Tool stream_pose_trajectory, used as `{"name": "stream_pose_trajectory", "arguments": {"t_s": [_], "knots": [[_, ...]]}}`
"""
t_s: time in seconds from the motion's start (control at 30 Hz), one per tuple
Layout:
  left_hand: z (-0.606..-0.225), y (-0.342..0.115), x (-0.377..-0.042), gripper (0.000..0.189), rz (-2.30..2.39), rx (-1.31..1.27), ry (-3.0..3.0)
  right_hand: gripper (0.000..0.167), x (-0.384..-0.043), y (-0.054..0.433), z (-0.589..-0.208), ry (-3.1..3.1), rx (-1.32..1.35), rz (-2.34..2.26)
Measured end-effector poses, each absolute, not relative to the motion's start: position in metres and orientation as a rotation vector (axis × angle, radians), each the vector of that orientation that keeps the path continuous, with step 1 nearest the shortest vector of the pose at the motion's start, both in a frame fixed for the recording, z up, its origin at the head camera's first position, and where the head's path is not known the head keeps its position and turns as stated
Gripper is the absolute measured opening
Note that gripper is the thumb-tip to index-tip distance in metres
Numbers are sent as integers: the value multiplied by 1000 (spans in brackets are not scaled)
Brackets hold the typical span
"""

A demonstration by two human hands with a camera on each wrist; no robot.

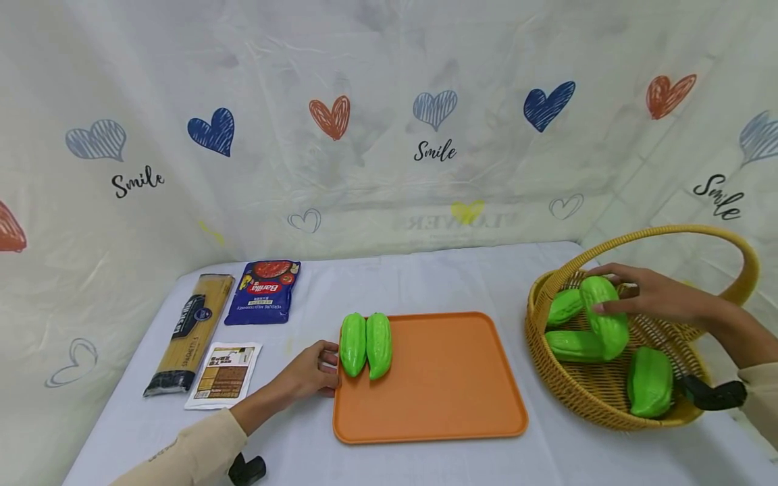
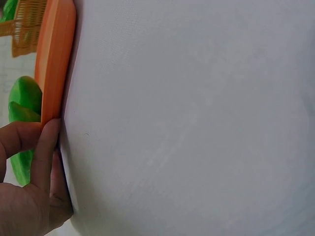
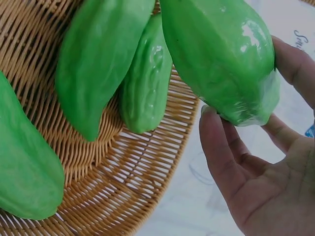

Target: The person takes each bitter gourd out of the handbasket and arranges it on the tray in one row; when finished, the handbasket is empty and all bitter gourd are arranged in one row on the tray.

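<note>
My right hand (image 1: pixel 659 293) grips a green bitter melon (image 1: pixel 604 317) by one end, over the wicker basket (image 1: pixel 595 395). Close up in the right wrist view, the held bitter melon (image 3: pixel 226 59) sits between thumb and fingers. Inside the basket lie more bitter melons, one (image 1: pixel 650 383) near its front and two at its left side. At the left edge of the orange tray (image 1: pixel 444 378), my left hand (image 1: pixel 310 371) pinches the rim, as the left wrist view shows. Two bitter melons (image 1: pixel 379 344) lie side by side at the tray's left end.
On the left of the white-covered table stand a spaghetti pack (image 1: pixel 191 331), a blue Barilla pouch (image 1: pixel 263 293) and a white-and-brown packet (image 1: pixel 223 375). The basket's tall handle (image 1: pixel 668 231) arches above my right hand. A printed curtain (image 1: pixel 377 175) hangs behind the table.
</note>
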State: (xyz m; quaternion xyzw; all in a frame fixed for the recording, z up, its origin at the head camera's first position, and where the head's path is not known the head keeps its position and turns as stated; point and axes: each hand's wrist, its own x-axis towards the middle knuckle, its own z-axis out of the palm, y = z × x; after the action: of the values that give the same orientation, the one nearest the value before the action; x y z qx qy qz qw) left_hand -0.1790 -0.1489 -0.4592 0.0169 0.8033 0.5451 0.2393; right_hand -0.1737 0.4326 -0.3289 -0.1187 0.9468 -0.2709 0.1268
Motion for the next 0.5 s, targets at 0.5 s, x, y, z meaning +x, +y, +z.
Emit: {"name": "stream_pose_trajectory", "arguments": {"t_s": [0.5], "knots": [[-458,-149,-178,68,1488,34,2203,61,-156,418,-321,2712,-350,-770]]}}
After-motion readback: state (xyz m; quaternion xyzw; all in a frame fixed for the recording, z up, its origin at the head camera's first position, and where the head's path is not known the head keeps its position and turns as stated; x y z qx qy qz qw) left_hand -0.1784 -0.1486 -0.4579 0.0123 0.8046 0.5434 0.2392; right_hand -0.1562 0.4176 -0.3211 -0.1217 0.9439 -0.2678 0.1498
